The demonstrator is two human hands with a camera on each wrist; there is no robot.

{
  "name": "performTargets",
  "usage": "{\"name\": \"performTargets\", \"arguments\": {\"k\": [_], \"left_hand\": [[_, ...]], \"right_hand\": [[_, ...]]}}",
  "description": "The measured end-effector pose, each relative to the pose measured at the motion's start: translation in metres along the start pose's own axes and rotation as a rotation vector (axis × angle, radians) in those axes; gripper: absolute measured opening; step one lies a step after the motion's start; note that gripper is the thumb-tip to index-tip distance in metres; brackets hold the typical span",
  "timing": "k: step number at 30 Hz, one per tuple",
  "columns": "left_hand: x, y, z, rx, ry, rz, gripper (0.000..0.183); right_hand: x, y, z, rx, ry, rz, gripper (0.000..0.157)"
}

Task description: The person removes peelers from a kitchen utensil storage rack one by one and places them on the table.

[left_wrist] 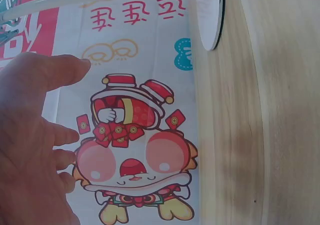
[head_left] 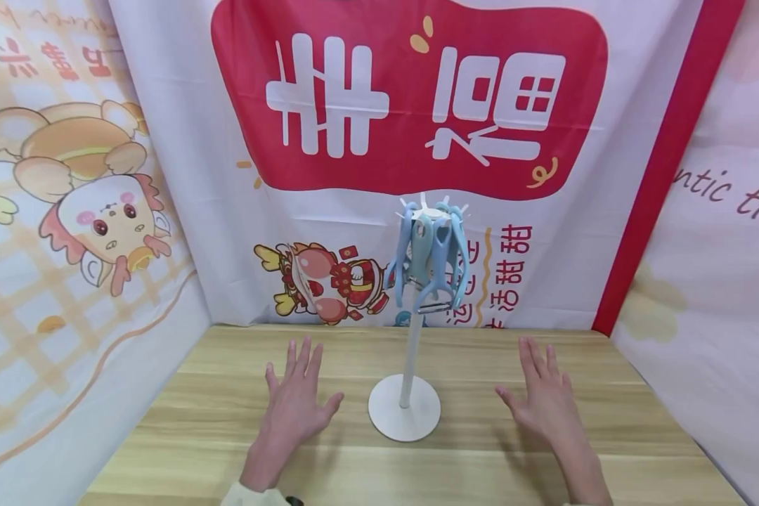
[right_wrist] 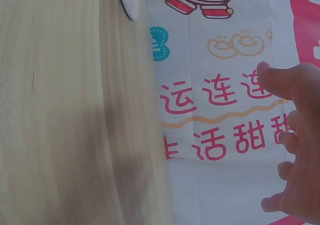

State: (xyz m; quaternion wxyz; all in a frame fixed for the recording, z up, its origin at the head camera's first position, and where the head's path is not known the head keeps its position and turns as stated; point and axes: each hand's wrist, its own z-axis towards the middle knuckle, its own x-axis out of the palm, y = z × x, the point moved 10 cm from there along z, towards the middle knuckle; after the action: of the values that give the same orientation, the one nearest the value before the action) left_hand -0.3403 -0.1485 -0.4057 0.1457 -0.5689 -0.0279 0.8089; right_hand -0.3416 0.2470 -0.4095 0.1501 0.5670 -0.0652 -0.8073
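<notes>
A white stand [head_left: 411,351] with a round base [head_left: 388,419] rises from the middle of the wooden table. Around its top hang several light blue peelers [head_left: 440,256], their metal blades pointing down. To the left of the base is my left hand [head_left: 296,404], fingers straight and spread, holding nothing. My right hand [head_left: 546,404] is on the other side, also spread and holding nothing. Shadows lie on the wood near both hands, which stay apart from the stand. In the left wrist view, the peelers show only partly at the upper left corner.
The wooden table [head_left: 481,464] ends at a white and red printed cloth [head_left: 329,211] hanging behind the stand. Printed cloths also stand on the left [head_left: 13,365] and the right [head_left: 721,295].
</notes>
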Motion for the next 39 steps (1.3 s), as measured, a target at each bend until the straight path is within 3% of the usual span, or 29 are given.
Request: {"name": "performTargets", "arguments": {"k": [6, 10, 15, 21, 27, 30, 33, 39], "left_hand": [[0.002, -0.010, -0.001, 0.027, 0.017, -0.107, 0.089], [0.012, -0.028, -0.002, 0.070, 0.100, -0.327, 0.081], [0.027, -0.059, 0.004, 0.102, 0.213, -0.605, 0.072], [0.039, -0.090, 0.025, 0.122, 0.243, -0.829, 0.069], [0.049, -0.115, 0.044, 0.141, 0.256, -0.902, 0.058], [0.055, -0.120, 0.048, 0.113, 0.253, -0.894, 0.048], [0.057, -0.123, 0.050, 0.097, 0.198, -0.853, 0.038], [0.049, -0.125, 0.052, 0.111, 0.022, -0.741, 0.026]], "right_hand": [[-0.002, 0.003, 0.001, -0.031, -0.021, 0.046, 0.097], [-0.010, 0.006, 0.000, -0.056, -0.070, 0.112, 0.089], [-0.025, 0.010, -0.002, -0.105, -0.192, 0.178, 0.074], [-0.032, 0.012, -0.002, -0.147, -0.267, 0.181, 0.064], [-0.030, 0.008, -0.002, -0.116, -0.243, 0.191, 0.062], [-0.027, 0.008, -0.002, -0.102, -0.223, 0.195, 0.062], [-0.025, 0.008, -0.002, -0.092, -0.203, 0.192, 0.062], [-0.024, 0.015, -0.001, -0.127, -0.222, 0.197, 0.061]]}}
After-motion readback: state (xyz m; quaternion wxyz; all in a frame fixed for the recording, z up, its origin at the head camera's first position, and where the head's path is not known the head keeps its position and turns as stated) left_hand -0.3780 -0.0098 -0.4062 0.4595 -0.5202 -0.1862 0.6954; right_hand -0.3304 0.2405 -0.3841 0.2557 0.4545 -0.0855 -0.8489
